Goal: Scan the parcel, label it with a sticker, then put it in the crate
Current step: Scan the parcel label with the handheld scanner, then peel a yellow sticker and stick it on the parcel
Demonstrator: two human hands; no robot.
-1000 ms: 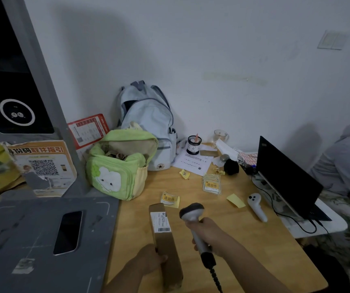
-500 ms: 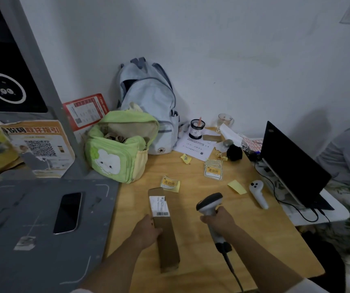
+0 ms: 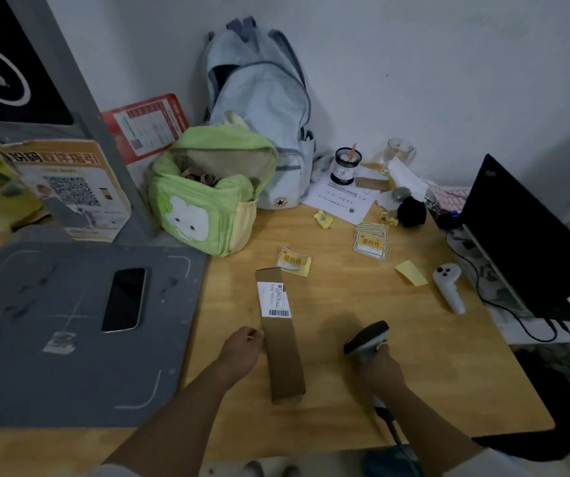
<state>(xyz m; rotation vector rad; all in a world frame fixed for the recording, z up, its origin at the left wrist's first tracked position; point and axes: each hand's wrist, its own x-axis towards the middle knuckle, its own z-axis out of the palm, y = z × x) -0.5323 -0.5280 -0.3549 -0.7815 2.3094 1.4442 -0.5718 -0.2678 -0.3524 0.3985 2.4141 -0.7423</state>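
A long brown cardboard parcel (image 3: pixel 285 359) lies flat on the wooden table (image 3: pixel 431 373), with a white barcode label (image 3: pixel 274 299) near its far end. My left hand (image 3: pixel 242 347) rests curled against the parcel's left edge, steadying it. To the right of the parcel, my right hand (image 3: pixel 381 368) grips a handheld barcode scanner (image 3: pixel 367 337); its head sits low over the table and its cable runs off the near edge. A single yellow sticker (image 3: pixel 293 261) lies just beyond the parcel, and a stack of stickers (image 3: pixel 371 241) lies farther right. No crate is in view.
A grey scanning pad (image 3: pixel 53 339) with a phone (image 3: pixel 124 299) sits on the left. A green bag (image 3: pixel 207 201) and a pale blue backpack (image 3: pixel 262 108) stand at the back. On the right are a white controller (image 3: pixel 448 287), a laptop (image 3: pixel 524 242) and cables.
My right hand has carried the scanner from above the parcel's label to the right and down near the table. My left hand stays at the parcel's left side.
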